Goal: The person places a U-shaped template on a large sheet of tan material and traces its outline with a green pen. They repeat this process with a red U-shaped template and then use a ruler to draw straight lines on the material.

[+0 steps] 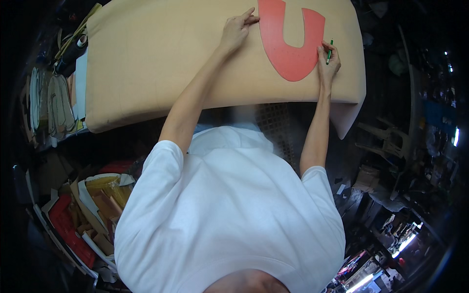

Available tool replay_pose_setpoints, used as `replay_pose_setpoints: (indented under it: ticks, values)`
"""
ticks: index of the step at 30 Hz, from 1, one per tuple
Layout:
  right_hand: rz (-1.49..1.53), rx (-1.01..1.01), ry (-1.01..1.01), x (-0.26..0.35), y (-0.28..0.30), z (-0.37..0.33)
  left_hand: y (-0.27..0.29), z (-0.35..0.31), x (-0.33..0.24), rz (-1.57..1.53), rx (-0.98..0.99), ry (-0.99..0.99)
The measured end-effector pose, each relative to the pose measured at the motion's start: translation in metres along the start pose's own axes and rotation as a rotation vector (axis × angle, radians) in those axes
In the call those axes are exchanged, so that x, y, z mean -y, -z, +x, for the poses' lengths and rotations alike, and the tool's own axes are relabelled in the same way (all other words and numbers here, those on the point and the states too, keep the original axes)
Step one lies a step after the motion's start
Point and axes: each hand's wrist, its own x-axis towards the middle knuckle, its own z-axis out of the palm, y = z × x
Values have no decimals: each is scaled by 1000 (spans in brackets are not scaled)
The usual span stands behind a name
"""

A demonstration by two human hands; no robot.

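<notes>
Red U-shaped template (288,46) lies flat on the tan sheet (161,53) at its far right part, being traced with a green pen (330,51).

The left hand (237,29) presses its fingertips on the template's left arm; the right hand (328,61) is closed around the pen at the template's right edge. Best to keep the left-hand pressure firm and the pen tip tight against the edge. The template's top is cut off by the frame, the pen tip is too small to make out, and the bench below is dim.

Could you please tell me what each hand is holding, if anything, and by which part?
The right hand grips a green pen around its lower shaft. The left hand holds nothing, pressing the red U-shaped template at its edge.
</notes>
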Motion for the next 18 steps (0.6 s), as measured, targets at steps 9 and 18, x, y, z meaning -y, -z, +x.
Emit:
replay_pose_setpoints:
  ticks: [9,18]
  values:
    - [-23,17,16,-4,1,2,3,0,-2,24,83,74]
    - [-5,23,16,-10,0,2,3,-2,2,-15,63,83]
